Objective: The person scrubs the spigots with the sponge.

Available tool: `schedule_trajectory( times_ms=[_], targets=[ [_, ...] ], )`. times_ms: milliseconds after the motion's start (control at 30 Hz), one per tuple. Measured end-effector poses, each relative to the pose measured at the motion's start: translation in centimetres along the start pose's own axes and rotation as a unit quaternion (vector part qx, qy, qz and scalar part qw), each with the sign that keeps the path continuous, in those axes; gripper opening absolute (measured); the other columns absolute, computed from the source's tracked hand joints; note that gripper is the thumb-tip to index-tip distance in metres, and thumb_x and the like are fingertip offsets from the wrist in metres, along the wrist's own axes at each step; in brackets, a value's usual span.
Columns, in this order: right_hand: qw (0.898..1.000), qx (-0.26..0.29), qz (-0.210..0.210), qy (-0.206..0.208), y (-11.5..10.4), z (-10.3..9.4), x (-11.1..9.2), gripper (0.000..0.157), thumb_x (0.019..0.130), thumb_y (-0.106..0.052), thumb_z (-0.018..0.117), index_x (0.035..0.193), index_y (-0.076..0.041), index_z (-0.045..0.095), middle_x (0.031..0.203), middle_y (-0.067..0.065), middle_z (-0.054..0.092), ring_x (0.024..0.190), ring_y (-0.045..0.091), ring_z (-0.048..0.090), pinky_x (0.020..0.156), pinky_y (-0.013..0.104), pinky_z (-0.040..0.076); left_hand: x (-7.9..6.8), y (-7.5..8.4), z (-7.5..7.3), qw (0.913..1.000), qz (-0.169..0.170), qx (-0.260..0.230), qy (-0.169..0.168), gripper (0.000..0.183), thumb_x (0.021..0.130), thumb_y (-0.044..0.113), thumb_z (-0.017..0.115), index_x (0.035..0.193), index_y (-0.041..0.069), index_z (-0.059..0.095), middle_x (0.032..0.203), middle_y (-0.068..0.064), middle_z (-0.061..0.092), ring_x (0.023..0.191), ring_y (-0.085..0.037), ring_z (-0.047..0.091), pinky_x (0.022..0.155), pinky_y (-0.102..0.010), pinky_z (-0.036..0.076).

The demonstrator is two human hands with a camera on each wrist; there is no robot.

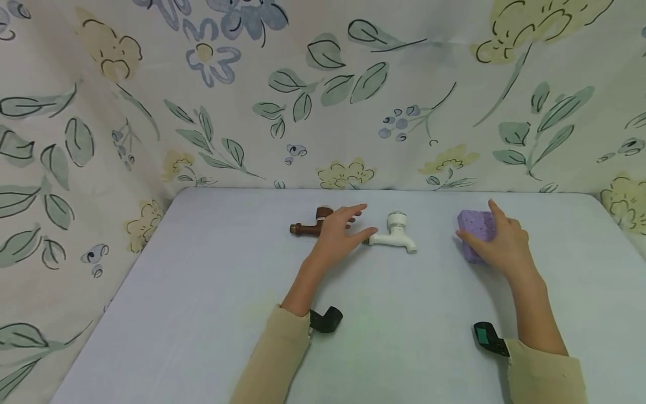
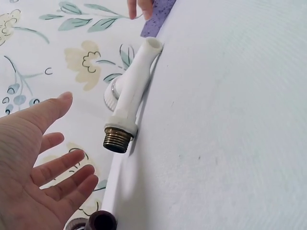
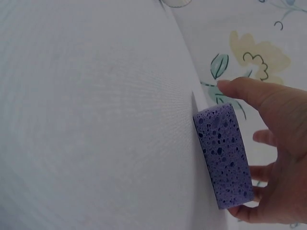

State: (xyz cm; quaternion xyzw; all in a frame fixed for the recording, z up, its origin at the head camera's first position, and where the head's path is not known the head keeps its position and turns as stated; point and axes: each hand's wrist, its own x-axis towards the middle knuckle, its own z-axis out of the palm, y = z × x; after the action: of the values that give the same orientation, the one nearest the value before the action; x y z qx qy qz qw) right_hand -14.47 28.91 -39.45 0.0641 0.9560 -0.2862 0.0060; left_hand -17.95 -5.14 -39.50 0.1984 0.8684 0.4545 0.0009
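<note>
A white plastic tap [image 1: 398, 235] with a brass threaded end [image 2: 117, 140] lies on the white table. Left of it is a brown tap [image 1: 308, 228], partly covered by my left hand [image 1: 339, 233]. That hand hovers between the two taps, fingers spread and holding nothing. In the left wrist view a gap separates the hand from the white tap. On the right, a purple sponge [image 3: 224, 158] with a pitted surface sits on the table. My right hand [image 1: 499, 244] is over and beside it, thumb and fingers apart on either side; contact with the sponge cannot be told.
The white table [image 1: 202, 314] reaches back to a floral curtain [image 1: 313, 129] that hangs behind it and along its left side. Black wrist cameras [image 1: 327, 320] sit at both cuffs of the beige sleeves [image 1: 275, 353].
</note>
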Motion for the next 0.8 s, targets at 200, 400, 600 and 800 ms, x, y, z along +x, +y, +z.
schedule_trajectory(
  times_ms=[200,400,600,800],
  targets=[
    [1.000,-0.007,0.004,-0.006,0.2,-0.1,-0.2,0.098,0.100,-0.046,0.067,0.164,0.008,0.014,0.144,0.056,0.026,0.125,0.075,0.032,0.092,0.083,0.041,-0.1,0.2,1.0,0.9996,-0.011,-0.008,-0.024,0.056,0.099,0.024,0.078,0.149,0.005,0.059,0.135,-0.018,0.068,0.118,-0.033,0.067,0.101,-0.043,0.058],
    [1.000,-0.017,0.004,-0.011,0.2,-0.2,-0.4,0.097,0.100,-0.046,0.067,0.162,0.010,0.017,0.141,0.056,0.029,0.122,0.071,0.036,0.089,0.080,0.044,-0.2,0.1,1.6,0.9992,-0.004,0.001,-0.039,0.052,0.099,0.021,0.077,0.146,0.005,0.062,0.130,-0.018,0.070,0.114,-0.031,0.069,0.098,-0.039,0.059],
    [0.999,-0.028,0.005,-0.028,0.3,-0.4,-0.5,0.098,0.100,-0.047,0.066,0.161,0.011,0.017,0.139,0.057,0.030,0.117,0.068,0.039,0.087,0.078,0.046,-0.2,-0.4,1.9,0.9989,-0.007,0.007,-0.045,0.049,0.099,0.019,0.078,0.143,0.005,0.064,0.129,-0.017,0.071,0.115,-0.028,0.068,0.098,-0.034,0.058],
    [0.999,-0.032,0.005,-0.041,0.1,-0.6,-0.8,0.097,0.100,-0.046,0.067,0.159,0.014,0.019,0.138,0.058,0.030,0.114,0.066,0.040,0.084,0.076,0.048,-0.4,-0.7,2.0,0.9984,-0.001,0.009,-0.055,0.038,0.099,0.014,0.076,0.135,0.002,0.070,0.125,-0.015,0.072,0.109,-0.024,0.064,0.093,-0.030,0.054]
  ],
)
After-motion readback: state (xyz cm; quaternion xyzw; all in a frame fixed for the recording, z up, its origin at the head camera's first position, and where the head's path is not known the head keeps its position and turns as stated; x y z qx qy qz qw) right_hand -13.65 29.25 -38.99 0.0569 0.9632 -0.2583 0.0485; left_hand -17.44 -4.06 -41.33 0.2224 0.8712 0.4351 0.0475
